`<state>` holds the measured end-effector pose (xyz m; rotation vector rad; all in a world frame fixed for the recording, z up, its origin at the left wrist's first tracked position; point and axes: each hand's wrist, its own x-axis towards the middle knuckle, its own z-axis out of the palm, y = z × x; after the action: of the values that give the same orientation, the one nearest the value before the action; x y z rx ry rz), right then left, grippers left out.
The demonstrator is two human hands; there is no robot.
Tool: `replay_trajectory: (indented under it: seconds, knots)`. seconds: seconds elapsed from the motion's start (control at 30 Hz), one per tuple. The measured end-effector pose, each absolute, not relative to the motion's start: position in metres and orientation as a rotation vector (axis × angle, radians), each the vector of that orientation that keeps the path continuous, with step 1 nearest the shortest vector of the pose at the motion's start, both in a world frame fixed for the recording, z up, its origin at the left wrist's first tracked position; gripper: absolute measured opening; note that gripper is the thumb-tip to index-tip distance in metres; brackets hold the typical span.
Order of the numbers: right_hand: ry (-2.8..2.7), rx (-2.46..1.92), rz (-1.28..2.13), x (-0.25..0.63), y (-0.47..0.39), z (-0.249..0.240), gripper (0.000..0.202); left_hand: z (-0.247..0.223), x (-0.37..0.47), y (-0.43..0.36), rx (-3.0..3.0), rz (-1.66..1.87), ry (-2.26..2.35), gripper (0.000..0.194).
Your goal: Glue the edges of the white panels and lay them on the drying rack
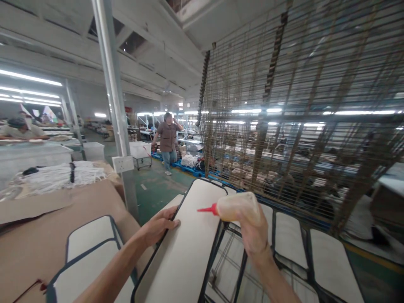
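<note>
You are steadying the long white panel [186, 248] with your left hand [158, 227], fingers lying flat on its near left edge rather than closed around it. Your right hand [254, 235] is wrapped tight around the glue bottle [238, 207], its red nozzle [206, 209] pointing left just above the panel's upper half. This looks like the gluing step; the nozzle is needing to tip down onto the dark-bound edge.
</note>
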<state>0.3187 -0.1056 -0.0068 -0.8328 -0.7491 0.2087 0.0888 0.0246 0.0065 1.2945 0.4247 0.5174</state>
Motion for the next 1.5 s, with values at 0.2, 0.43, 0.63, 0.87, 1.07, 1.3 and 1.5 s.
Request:
replay_trajectory:
  seconds: [0.2, 0.43, 0.63, 0.87, 1.07, 1.3, 1.5]
  knots:
    - [-0.774, -0.905, 0.351, 0.308, -0.110, -0.031, 0.060, 0.008, 0.088, 0.033, 1.255, 0.549, 0.412, 0.051]
    - [-0.722, -0.917, 0.227, 0.317, -0.117, -0.024, 0.068, -0.002, 0.082, 0.043, 1.254, 0.520, 0.383, 0.059]
    - [-0.692, -0.910, 0.392, 0.326, -0.122, -0.051, 0.064, -0.016, 0.094, 0.042, 1.214, 0.533, 0.420, 0.072]
    - [-0.598, -0.883, 0.372, 0.349, -0.145, -0.057, 0.069, -0.020, 0.119, 0.033, 1.174, 0.531, 0.468, 0.070]
    - [-0.545, -0.876, 0.384, 0.364, -0.164, -0.071, 0.059, -0.031, 0.157, 0.019, 1.126, 0.579, 0.580, 0.077]
    - [-0.289, -0.722, 0.492, 0.392, -0.209, -0.076, 0.047, -0.042, 0.184, 0.034, 1.110, 0.715, 0.782, 0.081]
    - [0.148, -0.533, 0.254, 0.491, -0.300, -0.032, 0.025, -0.054, 0.168, 0.052, 1.076, 0.839, 1.026, 0.051]
